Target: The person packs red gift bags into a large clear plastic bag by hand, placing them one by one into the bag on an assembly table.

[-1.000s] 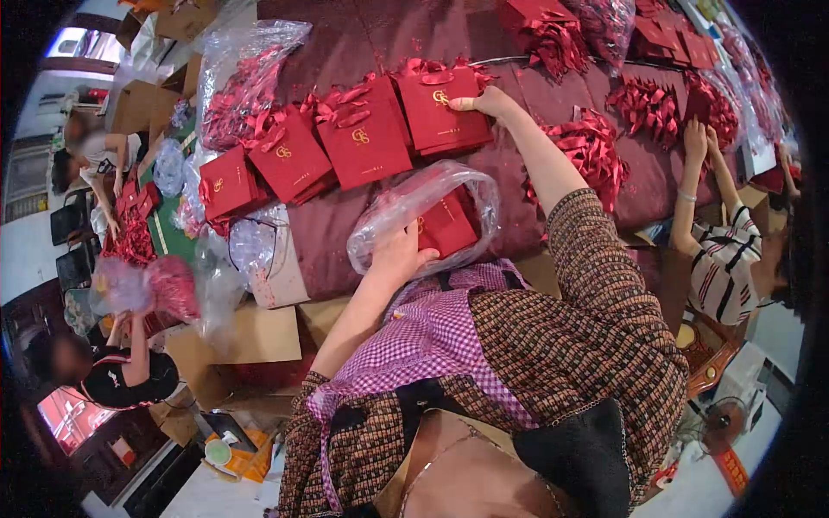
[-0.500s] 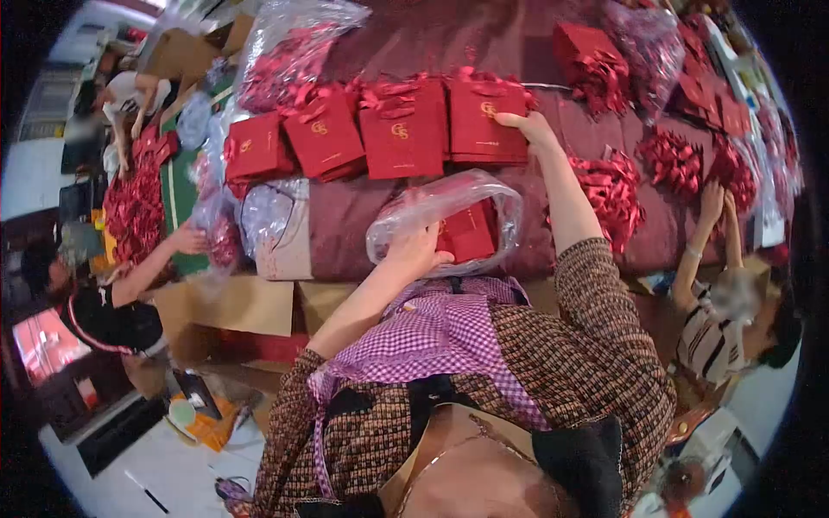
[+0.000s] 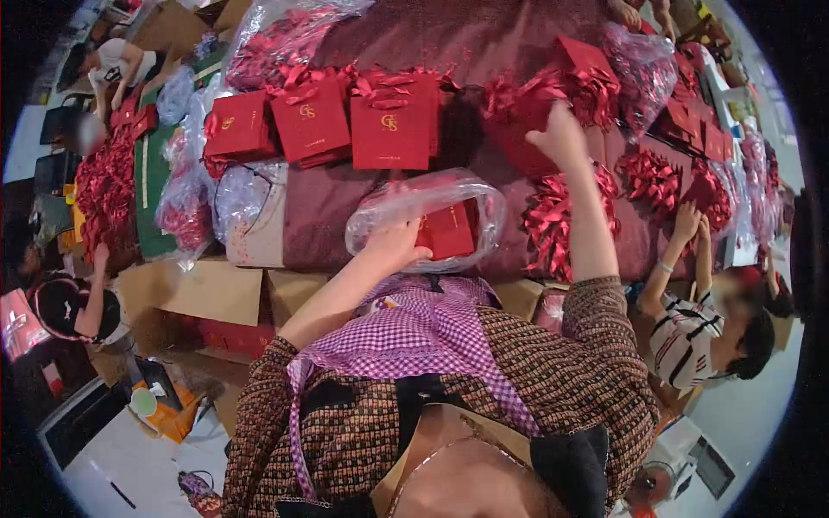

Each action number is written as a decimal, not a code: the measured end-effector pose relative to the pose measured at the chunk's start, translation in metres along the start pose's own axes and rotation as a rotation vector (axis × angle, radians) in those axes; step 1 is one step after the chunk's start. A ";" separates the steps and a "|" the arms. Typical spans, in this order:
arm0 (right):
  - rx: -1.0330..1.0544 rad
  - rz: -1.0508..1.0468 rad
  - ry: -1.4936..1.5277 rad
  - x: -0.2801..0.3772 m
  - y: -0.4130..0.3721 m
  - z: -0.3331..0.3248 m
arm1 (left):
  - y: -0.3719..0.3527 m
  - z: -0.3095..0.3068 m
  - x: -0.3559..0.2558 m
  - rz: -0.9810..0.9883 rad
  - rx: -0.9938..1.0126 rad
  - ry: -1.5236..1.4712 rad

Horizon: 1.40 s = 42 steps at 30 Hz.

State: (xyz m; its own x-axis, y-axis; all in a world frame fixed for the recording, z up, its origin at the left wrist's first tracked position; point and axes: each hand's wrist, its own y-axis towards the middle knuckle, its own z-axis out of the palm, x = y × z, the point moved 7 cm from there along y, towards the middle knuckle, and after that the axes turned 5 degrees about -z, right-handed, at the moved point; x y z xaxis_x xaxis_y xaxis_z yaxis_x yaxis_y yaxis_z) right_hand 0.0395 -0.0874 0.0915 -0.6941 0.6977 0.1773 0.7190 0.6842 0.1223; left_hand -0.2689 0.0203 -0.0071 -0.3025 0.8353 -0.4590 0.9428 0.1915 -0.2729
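the maroon-covered table (image 3: 319,216) bears a row of red gift bags (image 3: 389,129), ribbon bows (image 3: 553,220) and a plastic bag (image 3: 466,194).

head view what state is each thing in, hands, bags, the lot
left hand, fingers closed on the plastic bag's edge
plastic bag, clear, crumpled, red bags inside, lying on the table
right hand, raised, seems to grip the lifted red bag
lifted red bag, off the table, blurred
red gift bags, flat, in an overlapping row
ribbon bows, loose pile
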 end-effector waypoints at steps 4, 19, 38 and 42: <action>0.014 -0.024 -0.222 0.015 -0.013 0.037 | 0.003 -0.008 -0.004 0.069 -0.192 0.116; -0.171 0.085 0.308 -0.036 0.014 -0.047 | 0.004 0.003 0.002 0.045 -0.040 0.068; -0.507 0.134 0.280 -0.053 -0.070 0.119 | -0.012 -0.015 -0.001 -0.017 0.102 0.172; -0.789 0.103 0.399 -0.054 -0.074 0.141 | -0.012 -0.015 -0.003 -0.024 0.112 0.164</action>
State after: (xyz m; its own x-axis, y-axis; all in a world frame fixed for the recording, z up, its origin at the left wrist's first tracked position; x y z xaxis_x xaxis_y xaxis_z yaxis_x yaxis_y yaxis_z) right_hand 0.0189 -0.1462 -0.0650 -0.6662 0.5210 0.5335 0.6947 0.1734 0.6981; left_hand -0.2769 0.0236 0.0102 -0.2888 0.9059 -0.3097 0.9114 0.1611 -0.3787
